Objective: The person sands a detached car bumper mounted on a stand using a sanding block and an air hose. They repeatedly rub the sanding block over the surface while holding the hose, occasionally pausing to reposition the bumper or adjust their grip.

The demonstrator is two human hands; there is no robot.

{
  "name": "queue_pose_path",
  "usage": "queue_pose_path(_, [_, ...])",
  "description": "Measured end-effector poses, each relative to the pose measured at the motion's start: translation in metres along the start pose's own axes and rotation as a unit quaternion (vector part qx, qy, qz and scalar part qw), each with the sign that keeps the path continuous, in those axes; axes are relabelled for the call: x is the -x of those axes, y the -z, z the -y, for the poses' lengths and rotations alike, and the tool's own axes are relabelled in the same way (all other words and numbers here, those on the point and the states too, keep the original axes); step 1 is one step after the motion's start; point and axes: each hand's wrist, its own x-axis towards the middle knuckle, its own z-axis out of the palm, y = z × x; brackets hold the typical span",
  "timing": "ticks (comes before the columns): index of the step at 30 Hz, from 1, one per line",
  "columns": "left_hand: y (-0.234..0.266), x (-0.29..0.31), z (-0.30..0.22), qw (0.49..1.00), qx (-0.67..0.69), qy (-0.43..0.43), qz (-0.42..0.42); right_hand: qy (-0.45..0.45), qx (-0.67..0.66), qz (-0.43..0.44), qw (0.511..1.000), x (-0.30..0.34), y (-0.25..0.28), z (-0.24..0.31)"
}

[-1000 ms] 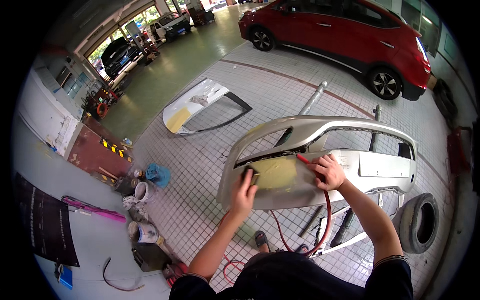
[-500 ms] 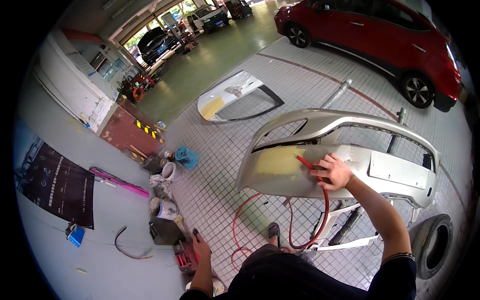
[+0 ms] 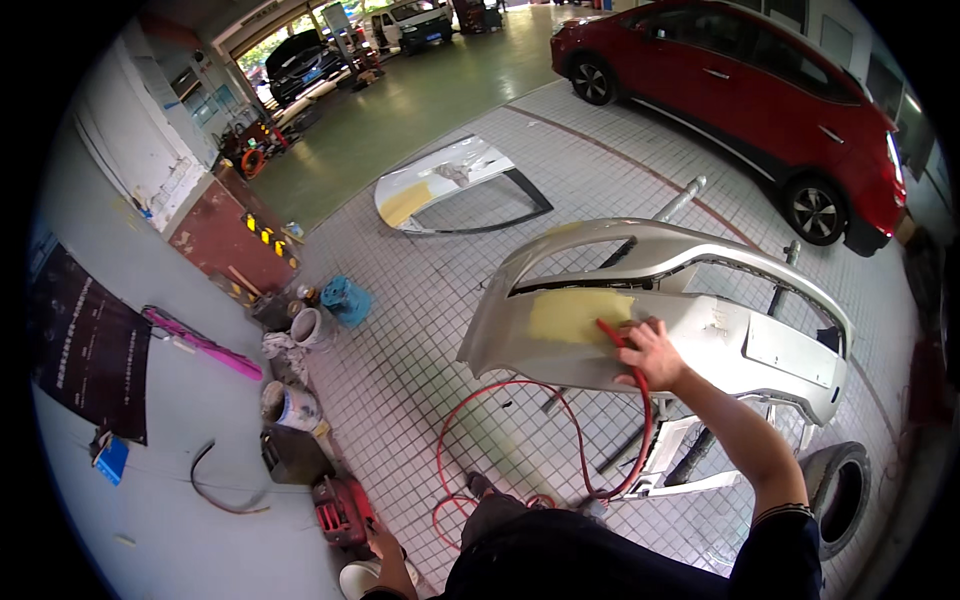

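My right hand (image 3: 652, 358) is closed around a red hose (image 3: 640, 440), close to its end, beside a silver car bumper (image 3: 700, 345). The hose's tip points at a yellow patch (image 3: 575, 315) on the bumper, which rests on a stand (image 3: 700, 487). From my right hand the hose hangs down and loops over the tiled floor. My left hand (image 3: 385, 548) is low by my side, next to a red boxy object (image 3: 342, 508); its fingers are partly hidden and too unclear to show whether they hold anything.
A silver car door panel (image 3: 460, 185) lies on the floor ahead. Along the left wall stand a blue bucket (image 3: 347, 302), a white bucket (image 3: 292, 407) and a dark canister (image 3: 297, 455). A tyre (image 3: 838, 500) is at the right; a red car (image 3: 740, 100) is parked beyond.
My left hand has dropped lower and backward. My right hand stays at the bumper with the hose, its tip still by the yellow patch. The view has shifted, and my foot has moved left.
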Motion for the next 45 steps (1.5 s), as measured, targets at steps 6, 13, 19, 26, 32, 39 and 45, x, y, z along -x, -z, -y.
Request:
queue_pose_path(6, [-0.07,-0.11,-0.032,0.985,0.1,-0.087,0.109,-0.031,0.028,0.069,0.997,-0.04,-0.033,0.042])
queue_pose_path(13, [-0.098,-0.218,-0.05,0.963,0.147,-0.128,0.184,-0.188,0.087,0.007,0.978,-0.078,-0.077,0.099])
queue_pose_path(19, [-0.059,-0.28,0.001,0.969,0.143,-0.059,0.193,-0.356,0.107,-0.09,0.924,-0.136,-0.131,0.144])
queue_pose_path(26, [-0.033,-0.293,0.05,0.921,0.325,0.064,0.206,-0.486,0.129,-0.104,0.858,-0.196,-0.154,0.168])
queue_pose_path(32, [-0.025,-0.356,0.055,0.969,0.164,0.044,0.182,-0.486,0.22,-0.185,0.825,-0.197,-0.194,0.163])
queue_pose_path(39, [-0.015,-0.427,-0.087,0.967,0.141,0.069,0.2,-0.466,0.255,-0.205,0.822,-0.212,-0.188,0.163])
queue_pose_path(45, [-0.066,-0.536,-0.259,0.953,0.109,-0.019,0.283,-0.478,0.272,-0.192,0.813,-0.231,-0.176,0.161])
